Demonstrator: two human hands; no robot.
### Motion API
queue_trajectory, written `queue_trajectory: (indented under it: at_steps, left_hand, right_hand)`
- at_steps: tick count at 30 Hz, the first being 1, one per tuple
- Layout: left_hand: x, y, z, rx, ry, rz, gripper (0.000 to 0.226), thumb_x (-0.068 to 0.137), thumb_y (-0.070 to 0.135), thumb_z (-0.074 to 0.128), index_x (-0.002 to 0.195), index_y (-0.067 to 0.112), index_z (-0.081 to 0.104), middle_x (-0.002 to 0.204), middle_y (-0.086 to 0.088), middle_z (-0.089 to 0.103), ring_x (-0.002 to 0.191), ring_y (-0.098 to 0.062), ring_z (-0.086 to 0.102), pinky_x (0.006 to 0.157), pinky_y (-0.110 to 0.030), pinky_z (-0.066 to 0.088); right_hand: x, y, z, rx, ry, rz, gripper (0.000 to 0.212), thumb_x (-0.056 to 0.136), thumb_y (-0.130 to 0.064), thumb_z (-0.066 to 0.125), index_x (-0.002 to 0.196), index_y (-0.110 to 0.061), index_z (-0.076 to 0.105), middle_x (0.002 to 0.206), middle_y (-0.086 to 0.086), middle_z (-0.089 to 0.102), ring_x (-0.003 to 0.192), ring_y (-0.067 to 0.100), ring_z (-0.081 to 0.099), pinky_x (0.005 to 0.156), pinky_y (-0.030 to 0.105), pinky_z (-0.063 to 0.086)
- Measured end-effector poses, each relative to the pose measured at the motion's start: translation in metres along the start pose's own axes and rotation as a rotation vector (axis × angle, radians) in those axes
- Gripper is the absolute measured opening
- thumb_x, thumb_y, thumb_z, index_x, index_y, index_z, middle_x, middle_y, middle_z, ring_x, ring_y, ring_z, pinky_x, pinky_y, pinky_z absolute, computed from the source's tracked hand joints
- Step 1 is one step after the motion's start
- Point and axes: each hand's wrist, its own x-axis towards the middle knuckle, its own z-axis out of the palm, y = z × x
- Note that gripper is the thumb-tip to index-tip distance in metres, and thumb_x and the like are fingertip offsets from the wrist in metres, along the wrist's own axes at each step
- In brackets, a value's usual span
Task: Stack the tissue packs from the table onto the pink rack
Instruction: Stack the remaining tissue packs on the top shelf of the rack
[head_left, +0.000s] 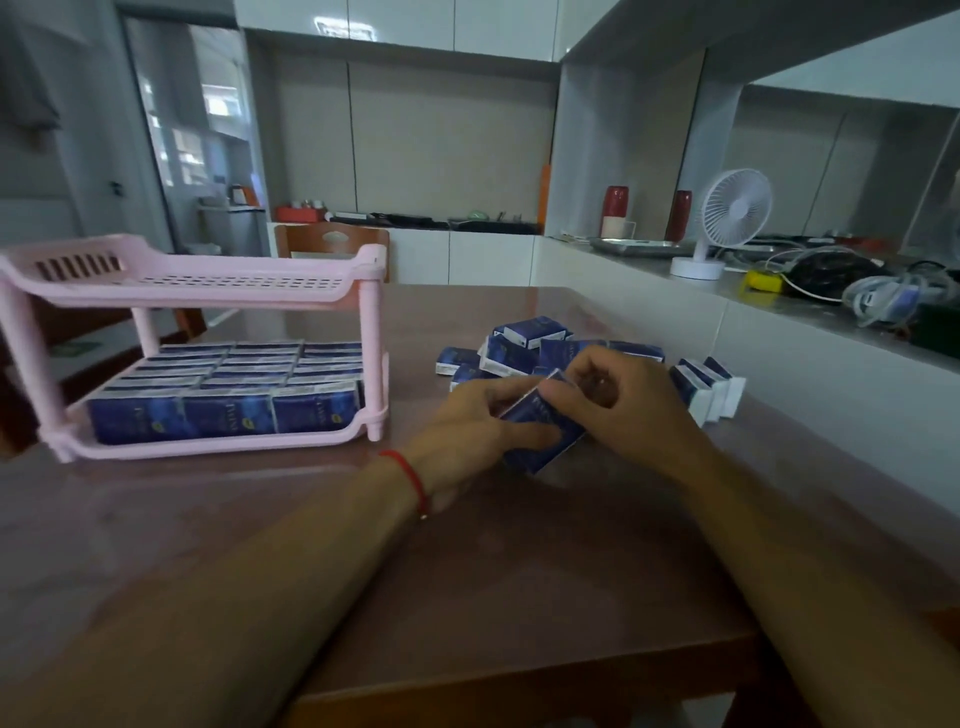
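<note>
Both hands meet over the brown tabletop (260, 519), right of centre. The left hand (467, 426) — a red string bracelet (408, 475) at its wrist — lies low, fingers (524, 432) closed under and along a blue tissue pack (540, 421). The right hand (618, 389) comes over from above, its fingers (563, 397) curled and pinching the upper edge of the same pack. The pack is tilted, one end near the tabletop; whether it touches the surface cannot be told.

Just behind the hands lies a loose heap of tissue packs (524, 345), at mixed angles, some overlapping. A short row of packs (709, 387) stands on edge to the right of the heap, near the tabletop's right rim.

The pink rack (208, 280) stands on the left of the tabletop, well apart from the hands. It has two tiers. The lower tier (218, 444) is filled with packs on edge (228, 384), three across and several rows deep, packed tight. The upper tier shows only its slotted floor.

Beyond the tabletop, a raised ledge (675, 280) on the right carries a white desk fan (727, 218), a metal tray (639, 247) and a tangle of cables (883, 296). A wooden chair back (332, 241) stands behind the rack
</note>
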Motion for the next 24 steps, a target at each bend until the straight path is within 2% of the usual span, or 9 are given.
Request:
queue_trajectory:
  at_steps: [3, 5, 6, 8, 11, 14, 19, 23, 24]
  left_hand:
    - [-0.005, 0.006, -0.007, -0.044, 0.079, -0.004, 0.060, 0.066, -0.005, 0.078, 0.123, 0.010, 0.068, 0.119, -0.016, 0.071, 0.117, -0.034, 0.065, 0.104, -0.048, 0.050]
    - [-0.010, 0.009, -0.013, -0.023, 0.101, -0.004, 0.068, 0.056, 0.001, 0.084, 0.122, 0.008, 0.066, 0.121, -0.018, 0.070, 0.117, -0.035, 0.064, 0.104, -0.052, 0.049]
    - [-0.013, 0.011, -0.017, 0.031, 0.100, 0.000, 0.069, 0.057, 0.001, 0.085, 0.122, 0.007, 0.063, 0.120, -0.017, 0.070, 0.115, -0.033, 0.066, 0.102, -0.052, 0.051]
    - [-0.022, 0.013, -0.027, 0.177, 0.095, 0.014, 0.061, 0.068, -0.007, 0.082, 0.122, 0.008, 0.059, 0.117, -0.014, 0.071, 0.107, -0.023, 0.070, 0.095, -0.044, 0.057]
    - [-0.040, 0.013, -0.042, 0.363, 0.082, 0.061, 0.052, 0.077, -0.001, 0.080, 0.123, 0.016, 0.061, 0.114, -0.005, 0.073, 0.104, -0.017, 0.071, 0.091, -0.036, 0.059]
    - [-0.052, 0.010, -0.049, 0.364, 0.113, 0.067, 0.053, 0.079, -0.002, 0.078, 0.127, 0.012, 0.059, 0.110, -0.001, 0.074, 0.101, -0.010, 0.071, 0.087, -0.024, 0.058]
    - [-0.054, 0.013, -0.050, 0.339, 0.134, 0.042, 0.056, 0.078, -0.005, 0.078, 0.129, 0.007, 0.058, 0.113, -0.008, 0.074, 0.099, -0.014, 0.071, 0.087, -0.026, 0.058]
    - [-0.076, 0.032, -0.062, 0.436, 0.141, 0.065, 0.052, 0.078, 0.001, 0.080, 0.125, 0.008, 0.058, 0.106, 0.000, 0.074, 0.090, -0.003, 0.071, 0.078, -0.020, 0.057]
    - [-0.083, 0.040, -0.069, 0.465, 0.152, 0.078, 0.052, 0.077, 0.007, 0.082, 0.123, 0.011, 0.059, 0.105, 0.000, 0.073, 0.090, -0.004, 0.070, 0.078, -0.023, 0.057]
  right_hand:
    - [-0.001, -0.005, 0.004, 0.076, -0.091, -0.028, 0.048, 0.081, -0.072, 0.055, 0.104, -0.030, 0.057, 0.091, -0.007, 0.070, 0.075, 0.010, 0.070, 0.066, 0.038, 0.060]
    - [-0.002, -0.007, 0.007, 0.051, -0.133, -0.078, 0.046, 0.082, -0.068, 0.058, 0.111, -0.034, 0.054, 0.090, -0.004, 0.071, 0.073, 0.011, 0.070, 0.064, 0.041, 0.060]
    - [-0.002, -0.009, 0.009, 0.035, -0.143, -0.102, 0.044, 0.082, -0.065, 0.060, 0.112, -0.034, 0.055, 0.089, -0.005, 0.070, 0.071, 0.011, 0.069, 0.062, 0.040, 0.059]
    - [-0.004, -0.016, 0.012, 0.061, -0.159, -0.118, 0.045, 0.079, -0.062, 0.065, 0.112, -0.032, 0.059, 0.092, -0.007, 0.069, 0.073, 0.011, 0.069, 0.063, 0.036, 0.058]
    - [-0.008, -0.024, 0.020, 0.133, -0.223, -0.100, 0.046, 0.076, -0.054, 0.073, 0.114, -0.033, 0.059, 0.101, -0.007, 0.069, 0.083, 0.013, 0.069, 0.070, 0.037, 0.060]
    - [-0.010, -0.030, 0.028, 0.199, -0.248, -0.053, 0.044, 0.079, -0.039, 0.080, 0.117, -0.031, 0.059, 0.106, -0.009, 0.067, 0.086, 0.015, 0.069, 0.073, 0.040, 0.060]
    - [-0.009, -0.042, 0.029, 0.302, -0.261, 0.047, 0.046, 0.078, -0.028, 0.081, 0.118, -0.028, 0.059, 0.110, -0.012, 0.065, 0.094, 0.004, 0.069, 0.083, 0.037, 0.060]
    - [-0.002, -0.061, 0.033, 0.364, -0.311, 0.046, 0.055, 0.072, -0.044, 0.080, 0.121, -0.032, 0.057, 0.112, -0.011, 0.066, 0.096, 0.010, 0.070, 0.080, 0.039, 0.062]
    - [0.001, -0.067, 0.034, 0.409, -0.321, 0.044, 0.055, 0.073, -0.049, 0.078, 0.121, -0.032, 0.057, 0.114, -0.008, 0.065, 0.097, 0.013, 0.070, 0.078, 0.040, 0.062]
